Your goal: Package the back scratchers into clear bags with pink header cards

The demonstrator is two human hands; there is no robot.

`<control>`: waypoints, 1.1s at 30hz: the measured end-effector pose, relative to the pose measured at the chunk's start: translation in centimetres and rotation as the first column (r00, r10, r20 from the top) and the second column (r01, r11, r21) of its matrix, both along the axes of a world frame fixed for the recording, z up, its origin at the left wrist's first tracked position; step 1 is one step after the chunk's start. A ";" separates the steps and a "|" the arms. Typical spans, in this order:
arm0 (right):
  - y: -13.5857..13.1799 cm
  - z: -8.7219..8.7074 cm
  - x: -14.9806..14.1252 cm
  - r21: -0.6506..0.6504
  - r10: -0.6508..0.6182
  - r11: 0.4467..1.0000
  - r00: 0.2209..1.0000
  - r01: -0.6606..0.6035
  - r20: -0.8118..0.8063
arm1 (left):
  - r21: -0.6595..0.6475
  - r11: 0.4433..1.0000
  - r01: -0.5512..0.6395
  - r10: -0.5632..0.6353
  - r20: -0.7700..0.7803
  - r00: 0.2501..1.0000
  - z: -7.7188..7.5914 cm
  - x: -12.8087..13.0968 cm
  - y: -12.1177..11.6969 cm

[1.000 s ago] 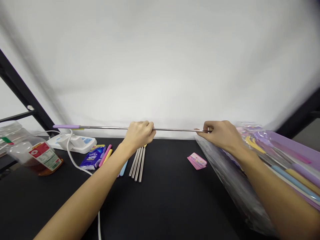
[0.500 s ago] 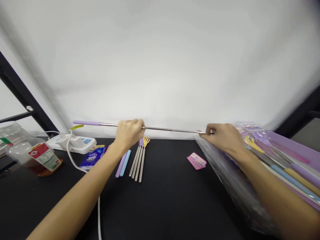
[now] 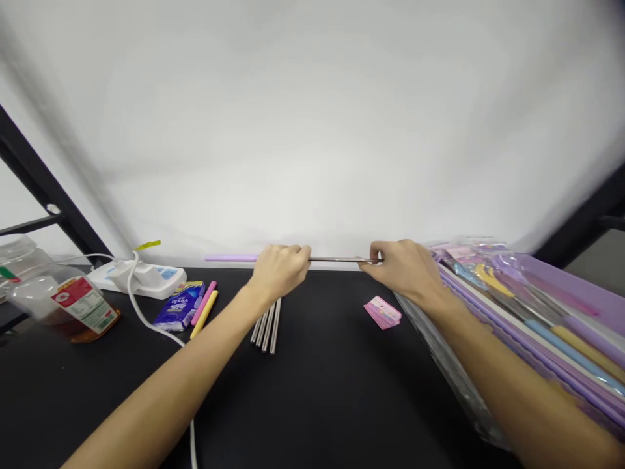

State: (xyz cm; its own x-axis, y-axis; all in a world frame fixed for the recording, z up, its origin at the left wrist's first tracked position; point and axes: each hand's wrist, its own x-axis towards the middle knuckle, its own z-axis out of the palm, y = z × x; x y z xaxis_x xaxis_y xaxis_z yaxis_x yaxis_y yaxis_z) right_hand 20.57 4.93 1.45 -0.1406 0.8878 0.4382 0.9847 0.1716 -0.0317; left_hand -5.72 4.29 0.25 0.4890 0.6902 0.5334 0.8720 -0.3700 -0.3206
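Both my hands hold up a telescopic back scratcher [image 3: 336, 259], level and lengthwise, in front of the white wall. Its slim metal rod shows between my hands, and its purple grip sticks out to the left. My left hand [image 3: 282, 268] is wrapped round the middle part. At the right end, my right hand [image 3: 398, 264] pinches the thin tip between thumb and fingers; any scratcher head there is hidden. Below my left hand lie several metal rods [image 3: 266, 332], their upper ends covered by it. Pink and yellow handles [image 3: 205, 314] lie further left, beside my forearm.
A purple bin [image 3: 561, 280] of bagged back scratchers stands at right, with clear plastic [image 3: 444, 365] along its side. Pink cards [image 3: 382, 312] lie on the black table. Left are a tissue pack [image 3: 180, 306], power strip [image 3: 156, 280], white cable [image 3: 193, 430] and bottle [image 3: 83, 306].
The back scratcher has become much shorter as its rod slid together. My hands have come closer, the left moving right and the right moving left; the purple grip shifted right.
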 end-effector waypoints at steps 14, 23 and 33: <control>-0.7 0.7 -1.4 -0.005 0.003 1.000 0.999 -0.003 0.035 | -0.088 0.995 -0.040 0.041 0.016 0.999 0.4 0.0 -0.1; -1.3 -0.3 -3.3 -0.087 -0.007 0.996 0.995 0.015 0.099 | -0.090 0.991 -0.101 0.099 -0.017 0.995 -0.6 0.9 -0.4; -0.3 1.5 0.9 -0.136 0.190 0.978 0.940 -0.156 0.285 | -0.106 0.987 0.121 -0.126 -0.037 0.991 0.0 -3.4 1.1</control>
State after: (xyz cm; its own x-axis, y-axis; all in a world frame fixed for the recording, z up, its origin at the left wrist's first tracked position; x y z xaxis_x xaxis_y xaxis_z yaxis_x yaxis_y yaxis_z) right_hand 21.51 4.66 2.95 -0.4045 0.8782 0.2552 0.9079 0.3521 0.2273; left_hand -9.15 5.36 0.22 0.5950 0.6733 0.4389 0.8036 -0.5068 -0.3120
